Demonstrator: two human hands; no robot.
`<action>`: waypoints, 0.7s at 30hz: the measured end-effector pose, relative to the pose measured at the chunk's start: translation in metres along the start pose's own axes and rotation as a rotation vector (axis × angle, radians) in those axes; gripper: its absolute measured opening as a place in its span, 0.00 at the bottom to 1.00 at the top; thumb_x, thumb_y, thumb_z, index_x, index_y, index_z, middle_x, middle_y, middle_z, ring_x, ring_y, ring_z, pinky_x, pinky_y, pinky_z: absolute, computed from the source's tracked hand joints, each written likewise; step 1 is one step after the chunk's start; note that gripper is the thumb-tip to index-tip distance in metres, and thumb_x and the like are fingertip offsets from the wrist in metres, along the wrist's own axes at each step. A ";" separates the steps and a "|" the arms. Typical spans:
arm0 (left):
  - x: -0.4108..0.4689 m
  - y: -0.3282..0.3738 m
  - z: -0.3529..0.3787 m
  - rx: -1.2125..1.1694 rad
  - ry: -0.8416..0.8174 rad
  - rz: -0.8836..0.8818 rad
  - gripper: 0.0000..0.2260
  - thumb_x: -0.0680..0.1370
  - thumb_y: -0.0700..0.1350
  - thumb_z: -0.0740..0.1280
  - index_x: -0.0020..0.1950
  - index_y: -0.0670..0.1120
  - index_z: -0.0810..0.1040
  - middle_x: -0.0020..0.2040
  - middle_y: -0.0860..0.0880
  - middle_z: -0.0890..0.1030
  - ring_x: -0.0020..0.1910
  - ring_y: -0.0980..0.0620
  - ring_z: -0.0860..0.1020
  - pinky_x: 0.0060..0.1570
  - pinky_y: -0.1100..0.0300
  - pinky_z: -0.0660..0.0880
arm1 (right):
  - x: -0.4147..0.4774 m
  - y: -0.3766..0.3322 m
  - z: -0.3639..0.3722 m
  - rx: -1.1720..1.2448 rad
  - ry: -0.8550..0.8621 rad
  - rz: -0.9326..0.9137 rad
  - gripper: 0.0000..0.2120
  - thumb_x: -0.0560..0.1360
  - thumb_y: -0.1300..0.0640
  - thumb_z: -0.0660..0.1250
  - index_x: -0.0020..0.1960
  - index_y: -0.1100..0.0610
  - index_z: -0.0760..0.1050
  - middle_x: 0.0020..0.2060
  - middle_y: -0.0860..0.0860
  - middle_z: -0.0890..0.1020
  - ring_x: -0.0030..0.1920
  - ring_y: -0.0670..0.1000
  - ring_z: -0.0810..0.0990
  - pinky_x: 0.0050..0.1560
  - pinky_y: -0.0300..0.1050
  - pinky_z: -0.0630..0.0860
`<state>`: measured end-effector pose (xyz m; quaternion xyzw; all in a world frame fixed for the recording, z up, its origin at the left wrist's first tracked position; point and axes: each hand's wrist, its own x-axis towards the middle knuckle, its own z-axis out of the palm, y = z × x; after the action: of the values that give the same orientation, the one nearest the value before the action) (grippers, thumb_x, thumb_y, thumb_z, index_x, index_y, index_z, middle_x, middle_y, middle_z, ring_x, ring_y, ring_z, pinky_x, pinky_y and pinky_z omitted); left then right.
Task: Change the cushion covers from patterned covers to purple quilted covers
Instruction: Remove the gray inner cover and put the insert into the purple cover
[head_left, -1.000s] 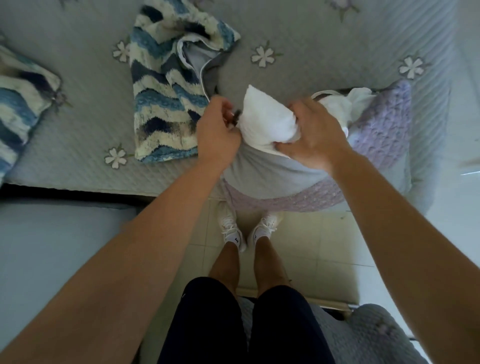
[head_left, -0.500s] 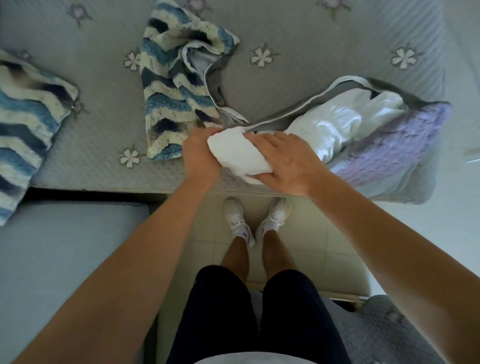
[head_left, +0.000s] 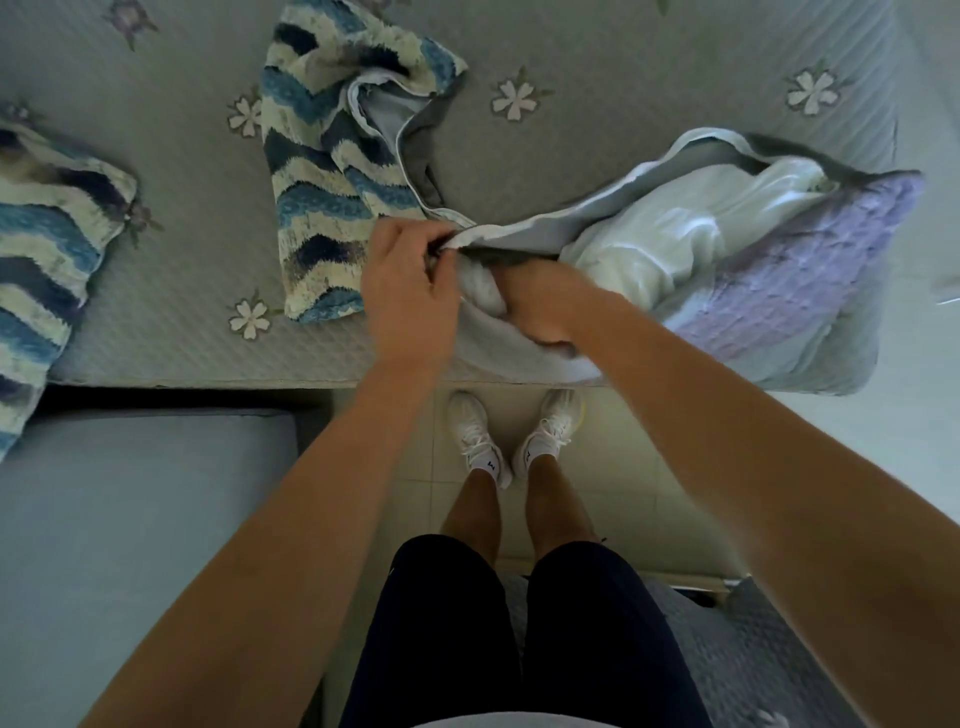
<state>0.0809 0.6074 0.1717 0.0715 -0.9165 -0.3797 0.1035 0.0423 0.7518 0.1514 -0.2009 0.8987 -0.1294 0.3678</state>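
Note:
A purple quilted cover (head_left: 810, 270) lies on the bed's right side with its mouth gaping. The white cushion insert (head_left: 691, 234) fills it partly and shows through the opening. My left hand (head_left: 410, 291) pinches the cover's grey edge at the near corner of the opening. My right hand (head_left: 540, 301) is pushed under that edge and grips a white corner of the insert; its fingers are hidden by the fabric. An empty blue-and-cream patterned cover (head_left: 332, 171) lies crumpled just left of my hands.
A second cushion in its patterned cover (head_left: 47, 260) lies at the left. The grey quilted bedspread (head_left: 597, 130) with white flowers covers the bed. A pale blue surface (head_left: 130, 519) sits lower left. My legs and white shoes (head_left: 519, 441) stand on tiled floor.
The cushion went from bunched up in my hands to lying flat on the bed. My right hand slid from on top of the white corner to inside the cover's opening.

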 end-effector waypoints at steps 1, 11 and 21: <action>0.003 -0.006 -0.002 0.056 -0.032 0.009 0.07 0.75 0.38 0.68 0.53 0.41 0.80 0.53 0.43 0.77 0.48 0.50 0.77 0.50 0.59 0.76 | -0.006 0.004 -0.008 0.139 0.003 -0.019 0.27 0.79 0.47 0.62 0.75 0.52 0.63 0.70 0.53 0.73 0.68 0.56 0.72 0.66 0.48 0.66; 0.015 -0.013 0.010 0.396 -0.191 0.030 0.06 0.76 0.42 0.62 0.52 0.43 0.74 0.50 0.44 0.78 0.50 0.42 0.73 0.42 0.49 0.70 | -0.049 0.095 -0.015 -0.083 0.152 0.448 0.48 0.64 0.17 0.52 0.74 0.46 0.62 0.67 0.59 0.70 0.65 0.65 0.70 0.64 0.61 0.68; -0.019 -0.020 0.027 0.624 -0.470 0.175 0.29 0.75 0.69 0.57 0.60 0.45 0.73 0.56 0.43 0.78 0.56 0.41 0.75 0.55 0.46 0.70 | -0.066 0.059 0.027 0.303 0.082 0.105 0.30 0.70 0.27 0.65 0.63 0.46 0.72 0.52 0.47 0.80 0.51 0.50 0.78 0.47 0.43 0.71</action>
<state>0.0940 0.6156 0.1366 -0.0678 -0.9892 -0.0787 -0.1038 0.0885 0.8319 0.1503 -0.0907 0.8925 -0.2522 0.3629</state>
